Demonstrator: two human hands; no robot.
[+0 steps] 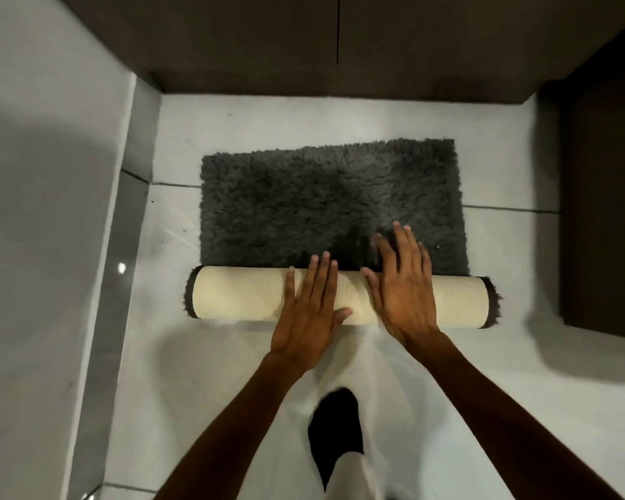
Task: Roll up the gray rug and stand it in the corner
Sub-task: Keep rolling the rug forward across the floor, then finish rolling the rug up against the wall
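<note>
The gray shaggy rug point(322, 200) lies on the white tiled floor, its near part rolled into a tube point(239, 297) that shows the cream backing. Both hands lie flat on top of the roll, fingers spread. My left hand point(309, 312) presses on the middle of the roll. My right hand point(405, 283) is just to its right, with its fingertips reaching over onto the flat gray pile. The far half of the rug is still flat.
A dark cabinet front point(336, 48) runs along the far side, and another dark panel point(607, 211) stands at the right. A gray wall point(51, 211) with a dark skirting closes the left. My foot in a black sock point(336, 431) is on the floor behind the roll.
</note>
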